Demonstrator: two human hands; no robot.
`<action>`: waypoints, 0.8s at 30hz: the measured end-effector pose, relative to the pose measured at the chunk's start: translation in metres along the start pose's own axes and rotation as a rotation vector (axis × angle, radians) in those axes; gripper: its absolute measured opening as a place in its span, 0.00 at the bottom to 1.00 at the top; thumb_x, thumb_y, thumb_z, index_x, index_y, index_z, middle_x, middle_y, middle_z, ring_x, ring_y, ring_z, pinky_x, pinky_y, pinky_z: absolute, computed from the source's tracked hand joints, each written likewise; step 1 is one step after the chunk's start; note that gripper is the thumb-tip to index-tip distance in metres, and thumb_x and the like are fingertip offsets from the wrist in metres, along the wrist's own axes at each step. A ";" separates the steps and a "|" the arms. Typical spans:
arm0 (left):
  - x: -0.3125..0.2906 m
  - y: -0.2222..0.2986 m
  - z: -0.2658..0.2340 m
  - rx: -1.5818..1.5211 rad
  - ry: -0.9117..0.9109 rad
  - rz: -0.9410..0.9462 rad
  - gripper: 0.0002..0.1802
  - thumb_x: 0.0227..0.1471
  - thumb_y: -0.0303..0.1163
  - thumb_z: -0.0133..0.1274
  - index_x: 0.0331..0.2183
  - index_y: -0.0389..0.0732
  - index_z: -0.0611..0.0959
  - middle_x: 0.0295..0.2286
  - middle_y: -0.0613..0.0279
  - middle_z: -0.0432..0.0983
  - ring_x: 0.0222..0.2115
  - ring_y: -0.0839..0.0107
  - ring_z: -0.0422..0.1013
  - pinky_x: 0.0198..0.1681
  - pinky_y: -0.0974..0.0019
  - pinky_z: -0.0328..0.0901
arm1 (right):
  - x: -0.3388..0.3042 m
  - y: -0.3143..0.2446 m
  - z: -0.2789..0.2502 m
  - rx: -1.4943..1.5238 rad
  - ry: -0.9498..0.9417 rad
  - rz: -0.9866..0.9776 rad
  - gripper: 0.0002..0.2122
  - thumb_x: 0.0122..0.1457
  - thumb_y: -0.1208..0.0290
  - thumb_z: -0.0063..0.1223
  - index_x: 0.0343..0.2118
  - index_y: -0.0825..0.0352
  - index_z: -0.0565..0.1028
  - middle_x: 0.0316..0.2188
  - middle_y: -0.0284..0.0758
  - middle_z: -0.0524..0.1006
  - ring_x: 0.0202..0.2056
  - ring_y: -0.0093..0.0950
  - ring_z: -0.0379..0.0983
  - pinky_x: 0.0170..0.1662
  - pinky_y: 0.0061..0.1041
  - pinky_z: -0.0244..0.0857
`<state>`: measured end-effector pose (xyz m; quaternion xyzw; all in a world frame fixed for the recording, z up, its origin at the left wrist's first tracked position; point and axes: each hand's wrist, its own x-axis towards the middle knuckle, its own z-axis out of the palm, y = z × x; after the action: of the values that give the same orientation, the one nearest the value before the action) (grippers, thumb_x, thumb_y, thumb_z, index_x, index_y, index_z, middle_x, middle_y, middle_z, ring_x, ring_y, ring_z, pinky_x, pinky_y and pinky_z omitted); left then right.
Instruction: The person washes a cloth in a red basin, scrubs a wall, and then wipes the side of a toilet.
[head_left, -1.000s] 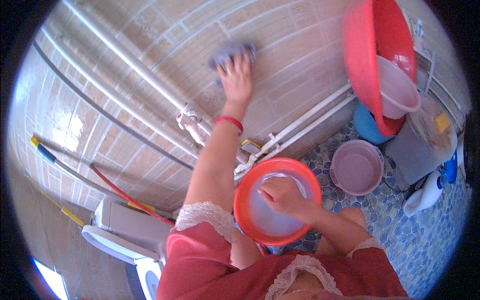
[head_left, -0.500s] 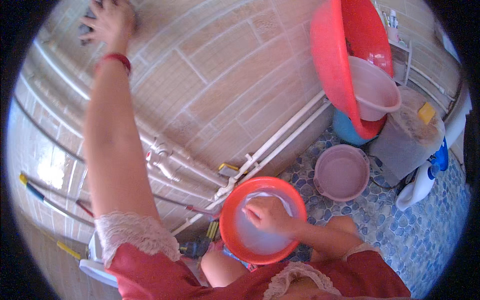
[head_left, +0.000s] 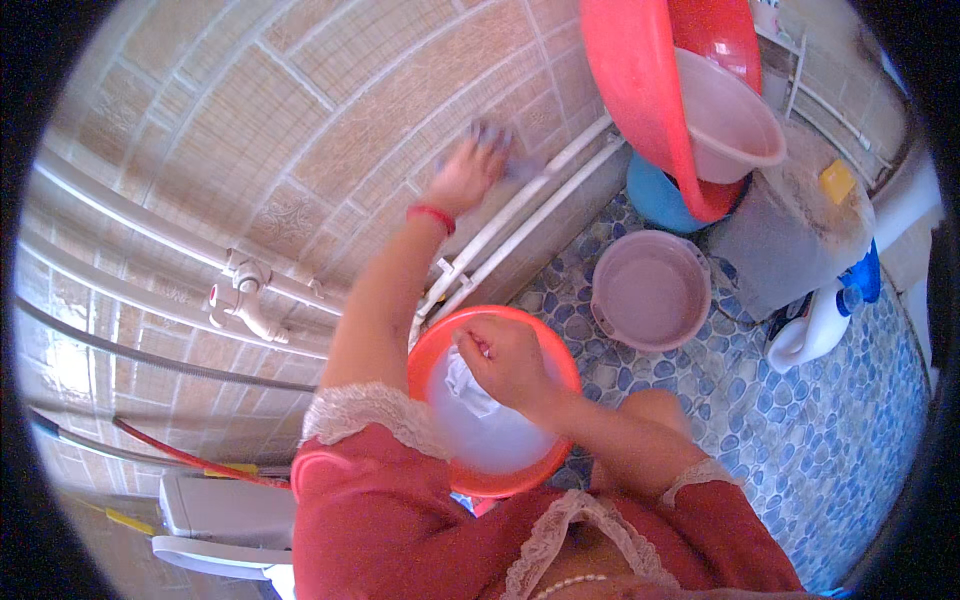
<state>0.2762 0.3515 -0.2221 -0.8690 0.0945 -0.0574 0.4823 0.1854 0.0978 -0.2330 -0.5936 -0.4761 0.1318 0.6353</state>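
Observation:
My left hand is on the tiled wall, blurred by motion. A greyish, cloth-like thing shows under and beside its fingers; its exact kind is smeared. Over the red basin my right hand is closed. A crumpled white cloth hangs from around its fingers into the cloudy water. The basin sits low in front of me, close to the wall.
White pipes and a tap run along the wall. On the pebble-patterned floor stand a pink basin and a white bottle. A large red tub leans at the right. A toilet is at lower left.
My left hand has swept down and right along the wall, from the upper left to above the red basin. My right hand stays over the basin; more white cloth shows beneath it. The view has shifted.

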 end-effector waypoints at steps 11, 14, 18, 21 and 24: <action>-0.102 -0.061 -0.059 0.101 0.085 -0.599 0.18 0.47 0.34 0.42 0.43 0.52 0.75 0.54 0.74 0.52 0.56 0.62 0.48 0.53 0.36 0.41 | -0.017 -0.016 0.008 0.148 -0.076 0.084 0.08 0.51 0.72 0.48 0.21 0.72 0.71 0.14 0.41 0.69 0.16 0.31 0.66 0.20 0.27 0.57; -0.027 -0.141 -0.123 0.280 0.262 -0.824 0.20 0.48 0.35 0.41 0.46 0.49 0.71 0.55 0.71 0.51 0.56 0.59 0.47 0.54 0.36 0.38 | -0.020 -0.005 0.002 0.153 -0.134 0.186 0.09 0.53 0.71 0.48 0.22 0.72 0.72 0.14 0.36 0.69 0.16 0.21 0.65 0.20 0.22 0.57; 0.043 -0.187 -0.152 0.168 0.518 -0.965 0.20 0.49 0.33 0.38 0.46 0.42 0.70 0.51 0.59 0.58 0.53 0.51 0.50 0.54 0.45 0.43 | -0.015 -0.002 0.004 0.224 -0.083 0.256 0.12 0.53 0.67 0.45 0.18 0.70 0.69 0.12 0.41 0.67 0.14 0.32 0.64 0.19 0.32 0.55; 0.051 -0.159 -0.114 0.050 0.394 -0.774 0.21 0.49 0.33 0.36 0.45 0.38 0.70 0.49 0.52 0.60 0.53 0.50 0.50 0.55 0.44 0.43 | -0.009 -0.011 0.002 0.219 -0.067 0.256 0.12 0.53 0.67 0.45 0.19 0.70 0.70 0.12 0.41 0.68 0.14 0.32 0.64 0.19 0.32 0.55; 0.030 -0.075 -0.036 0.046 0.246 -0.348 0.22 0.49 0.33 0.38 0.48 0.42 0.68 0.53 0.56 0.54 0.55 0.54 0.47 0.57 0.48 0.41 | -0.007 0.001 0.003 0.209 0.004 0.244 0.12 0.53 0.67 0.45 0.20 0.70 0.71 0.13 0.41 0.69 0.14 0.32 0.65 0.20 0.30 0.56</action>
<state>0.3066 0.3541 -0.1389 -0.8474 0.0000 -0.2478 0.4697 0.1800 0.0953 -0.2372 -0.5778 -0.3830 0.2556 0.6739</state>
